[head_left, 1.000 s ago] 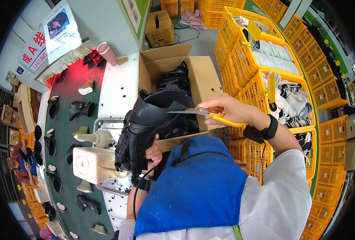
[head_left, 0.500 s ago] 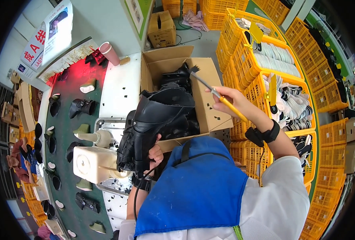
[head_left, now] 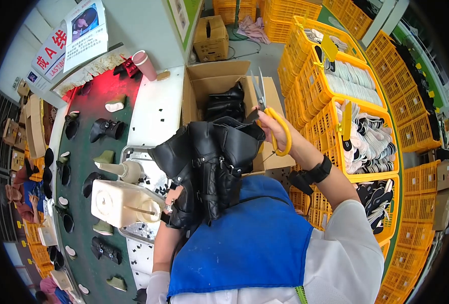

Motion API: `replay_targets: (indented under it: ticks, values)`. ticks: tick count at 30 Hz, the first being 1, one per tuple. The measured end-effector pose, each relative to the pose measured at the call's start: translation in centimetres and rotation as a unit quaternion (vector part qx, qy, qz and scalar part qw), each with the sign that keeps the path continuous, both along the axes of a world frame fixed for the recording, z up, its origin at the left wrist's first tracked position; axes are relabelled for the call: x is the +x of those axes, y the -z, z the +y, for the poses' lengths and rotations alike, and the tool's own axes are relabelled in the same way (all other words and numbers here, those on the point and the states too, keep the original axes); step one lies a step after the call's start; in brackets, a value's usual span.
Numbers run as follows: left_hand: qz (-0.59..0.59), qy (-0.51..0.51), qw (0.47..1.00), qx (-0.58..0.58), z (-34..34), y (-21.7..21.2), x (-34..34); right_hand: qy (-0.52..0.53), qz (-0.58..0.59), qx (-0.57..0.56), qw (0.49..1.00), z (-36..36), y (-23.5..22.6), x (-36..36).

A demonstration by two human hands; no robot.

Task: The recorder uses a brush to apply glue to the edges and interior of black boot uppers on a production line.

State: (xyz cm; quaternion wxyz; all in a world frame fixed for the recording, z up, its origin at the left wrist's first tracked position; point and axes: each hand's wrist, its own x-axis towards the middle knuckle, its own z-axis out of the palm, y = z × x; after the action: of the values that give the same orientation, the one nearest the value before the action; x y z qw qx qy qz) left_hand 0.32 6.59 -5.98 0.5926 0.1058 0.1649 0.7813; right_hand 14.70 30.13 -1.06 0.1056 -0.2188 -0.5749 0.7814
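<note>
A bunch of black leather boot uppers (head_left: 211, 162), with straps and small buckles, is held up in front of my blue apron. My left hand (head_left: 172, 196) is mostly hidden behind them and grips the bunch from its left side. My right hand (head_left: 275, 125) holds yellow-handled scissors (head_left: 261, 90) at the bunch's upper right edge. The scissor blades point up and stand slightly apart. A small dark piece (head_left: 252, 116) shows by the right fingers; whether it is loose or part of an upper I cannot tell.
An open cardboard box (head_left: 219, 70) holding black uppers stands just beyond. To the right rise stacked yellow crates (head_left: 310, 83) of insoles. On the left, boots ride a green conveyor (head_left: 90, 164). Beside it are a metal tray (head_left: 128, 152) with black scraps and a cream machine (head_left: 114, 202).
The boot uppers have turned and spread, with several facing me now. My right hand has come down and left to them, and the scissors have swung more upright with their blades parted.
</note>
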Motion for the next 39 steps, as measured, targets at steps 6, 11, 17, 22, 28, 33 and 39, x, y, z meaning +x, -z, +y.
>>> replay_targets:
  ticks: [6,11,17,22,28,33,39]
  values:
    - [0.005,0.021,0.996,0.087,2.8,-1.3,-0.4,-0.054,0.079,0.048,0.994,-1.8,2.1,2.2]
    - [0.005,0.051,0.986,0.158,3.2,-1.9,-1.1,-0.020,0.054,0.076,0.995,-5.6,1.5,4.5]
    - [-0.008,0.153,0.960,0.234,-1.0,-0.5,1.2,-0.008,0.031,0.135,0.990,-2.6,-1.5,6.7]
    - [0.002,0.168,0.946,0.276,-3.3,-1.8,2.1,-0.098,0.071,0.430,0.894,-3.0,-2.5,6.2]
    - [-0.095,0.177,0.929,0.311,-2.2,-0.6,2.5,-0.116,0.056,0.389,0.912,-3.4,-2.0,5.9]
    - [-0.092,0.171,0.937,0.292,-2.6,-0.6,2.8,-0.156,0.064,0.359,0.918,-4.4,-2.4,5.9]
    - [-0.080,0.170,0.946,0.263,-2.8,-1.2,3.0,-0.174,0.055,0.294,0.938,-4.8,-3.0,6.1]
